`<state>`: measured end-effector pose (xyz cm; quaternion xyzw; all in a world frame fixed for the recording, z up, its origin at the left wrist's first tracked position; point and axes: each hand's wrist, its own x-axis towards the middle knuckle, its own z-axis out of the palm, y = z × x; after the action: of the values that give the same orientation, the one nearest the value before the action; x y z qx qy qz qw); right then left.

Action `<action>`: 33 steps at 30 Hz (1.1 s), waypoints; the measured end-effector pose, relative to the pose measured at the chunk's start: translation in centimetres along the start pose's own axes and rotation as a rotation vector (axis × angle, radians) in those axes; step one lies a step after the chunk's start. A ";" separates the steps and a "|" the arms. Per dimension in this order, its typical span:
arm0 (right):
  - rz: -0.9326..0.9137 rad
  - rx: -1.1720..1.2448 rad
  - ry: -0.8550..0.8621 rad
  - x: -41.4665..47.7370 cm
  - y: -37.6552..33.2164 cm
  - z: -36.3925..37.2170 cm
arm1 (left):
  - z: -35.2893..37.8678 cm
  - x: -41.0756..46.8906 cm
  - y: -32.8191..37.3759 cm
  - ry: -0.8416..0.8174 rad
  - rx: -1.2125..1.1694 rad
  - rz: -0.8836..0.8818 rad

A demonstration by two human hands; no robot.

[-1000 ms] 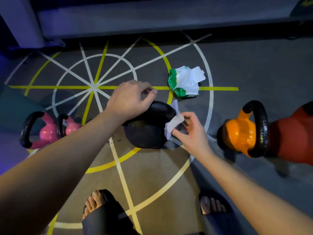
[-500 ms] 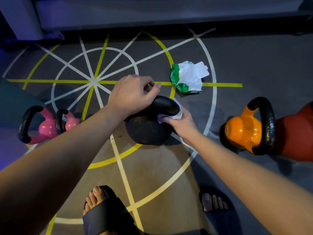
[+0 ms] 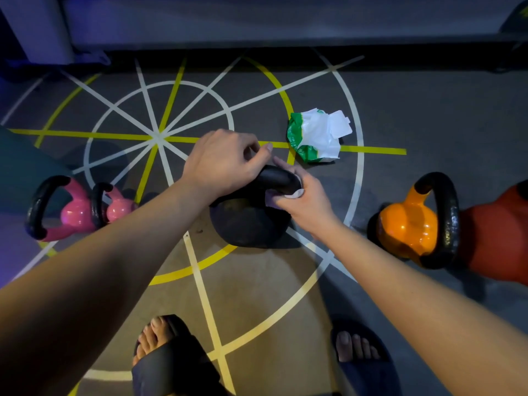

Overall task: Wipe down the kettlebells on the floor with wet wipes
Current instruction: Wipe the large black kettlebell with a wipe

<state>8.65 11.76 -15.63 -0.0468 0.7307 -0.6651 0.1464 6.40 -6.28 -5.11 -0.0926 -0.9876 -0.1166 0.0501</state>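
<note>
A black kettlebell (image 3: 245, 224) stands on the floor in the middle. My left hand (image 3: 223, 161) grips the left part of its handle from above. My right hand (image 3: 303, 195) is wrapped round the right end of the handle with a white wet wipe (image 3: 295, 193) pinched against it; only a small edge of the wipe shows. A green and white wet wipe pack (image 3: 314, 135) lies open on the floor just behind the kettlebell.
Two pink kettlebells (image 3: 77, 212) lie at the left. An orange kettlebell (image 3: 411, 227) and a red one (image 3: 497, 235) are at the right. My sandalled feet (image 3: 171, 355) stand at the bottom. A dark ledge (image 3: 257, 27) runs along the back.
My right hand moved from beside the kettlebell, where the wipe hung loose, onto the right end of the handle and closed round it with the wipe. My left hand kept its hold.
</note>
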 end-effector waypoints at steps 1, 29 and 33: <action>0.003 -0.026 -0.022 0.0 0.0 -0.3 | 0.0 0.0 0.0 0.001 0.002 0.000; 0.001 -0.106 0.548 -0.7 0.0 4.4 | 0.7 0.0 -0.4 0.067 0.049 0.027; -0.049 -0.121 0.312 -0.4 -0.1 2.2 | 0.8 0.1 -0.5 0.062 0.016 0.030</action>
<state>9.60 9.76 -15.66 0.0307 0.7818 -0.6226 0.0120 6.14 -6.55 -5.97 -0.1032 -0.9850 -0.1106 0.0831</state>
